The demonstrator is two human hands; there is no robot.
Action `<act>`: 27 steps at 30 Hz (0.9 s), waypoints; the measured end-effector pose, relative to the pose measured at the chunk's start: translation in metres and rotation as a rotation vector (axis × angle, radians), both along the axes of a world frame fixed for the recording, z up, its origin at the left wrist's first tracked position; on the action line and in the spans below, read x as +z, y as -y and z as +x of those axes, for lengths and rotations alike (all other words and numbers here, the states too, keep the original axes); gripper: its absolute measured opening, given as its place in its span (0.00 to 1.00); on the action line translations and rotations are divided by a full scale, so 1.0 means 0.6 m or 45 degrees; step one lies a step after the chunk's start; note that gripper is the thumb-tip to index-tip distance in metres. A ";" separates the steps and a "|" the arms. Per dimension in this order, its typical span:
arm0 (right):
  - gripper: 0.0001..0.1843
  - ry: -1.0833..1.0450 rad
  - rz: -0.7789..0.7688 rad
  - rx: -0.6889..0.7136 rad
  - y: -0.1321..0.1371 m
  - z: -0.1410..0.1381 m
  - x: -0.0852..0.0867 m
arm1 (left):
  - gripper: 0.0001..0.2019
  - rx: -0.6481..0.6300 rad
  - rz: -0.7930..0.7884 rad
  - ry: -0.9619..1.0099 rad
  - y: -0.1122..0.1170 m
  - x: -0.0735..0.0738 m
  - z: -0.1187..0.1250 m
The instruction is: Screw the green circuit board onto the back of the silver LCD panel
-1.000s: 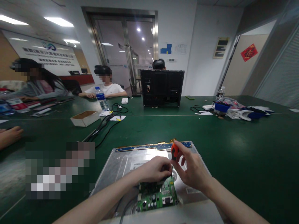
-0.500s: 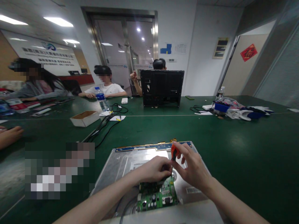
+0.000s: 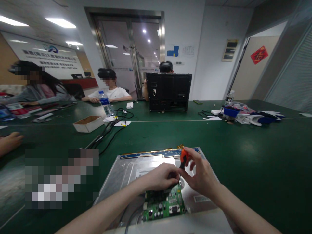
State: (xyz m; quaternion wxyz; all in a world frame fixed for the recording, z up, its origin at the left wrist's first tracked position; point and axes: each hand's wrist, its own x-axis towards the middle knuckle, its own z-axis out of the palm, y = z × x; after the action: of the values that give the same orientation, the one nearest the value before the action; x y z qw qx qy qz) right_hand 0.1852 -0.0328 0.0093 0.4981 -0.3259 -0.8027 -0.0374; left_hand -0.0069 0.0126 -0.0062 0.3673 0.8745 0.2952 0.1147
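In the head view, my right hand (image 3: 203,174) grips a screwdriver (image 3: 184,157) with an orange and black handle, its shaft pointing down. The shaft meets the top edge of a green circuit board (image 3: 163,208). My left hand (image 3: 165,175) is closed just left of the shaft, over the upper part of the board. Its fingertips are curled by the shaft, and what they pinch is hidden. The board sits on a silver metal display panel (image 3: 126,175) lying flat before me. A narrow blue circuit strip (image 3: 143,155) runs along the panel's far edge.
A black monitor casing (image 3: 169,92) stands upright across the green table (image 3: 255,169), a person behind it. At left are a white open box (image 3: 89,124), a water bottle (image 3: 104,103) and black cables (image 3: 107,128). Bagged items (image 3: 243,113) lie at right. Other people sit at left.
The screwdriver handle has tilted a little to the right with my right fingers. My left hand stays put. The person behind the monitor casing has lowered a raised hand out of sight.
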 end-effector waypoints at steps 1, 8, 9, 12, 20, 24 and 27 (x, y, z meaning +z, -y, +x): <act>0.32 -0.005 0.004 0.001 -0.001 0.001 0.000 | 0.05 -0.006 0.000 -0.001 0.000 0.000 0.000; 0.29 -0.040 -0.029 0.047 0.002 -0.003 0.006 | 0.04 0.004 0.012 -0.020 -0.001 -0.002 -0.001; 0.30 -0.039 -0.028 0.054 0.003 -0.004 0.007 | 0.04 0.007 0.013 -0.022 -0.001 -0.003 -0.001; 0.32 -0.038 -0.032 0.031 0.008 -0.006 0.007 | 0.04 0.007 0.011 -0.022 -0.001 -0.004 -0.001; 0.29 -0.034 -0.031 -0.048 0.003 0.001 0.001 | 0.05 -0.012 -0.005 -0.002 0.002 0.000 -0.001; 0.28 -0.043 -0.055 0.007 -0.001 0.002 0.004 | 0.05 -0.002 -0.019 0.005 0.003 0.003 -0.002; 0.30 -0.038 -0.070 0.030 0.001 -0.001 0.008 | 0.05 0.012 -0.022 0.011 0.003 0.002 -0.003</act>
State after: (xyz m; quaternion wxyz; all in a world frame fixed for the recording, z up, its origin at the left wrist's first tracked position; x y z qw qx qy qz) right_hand 0.1848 -0.0336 0.0139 0.5011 -0.3306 -0.7998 -0.0045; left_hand -0.0084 0.0111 -0.0049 0.3756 0.8694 0.2988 0.1175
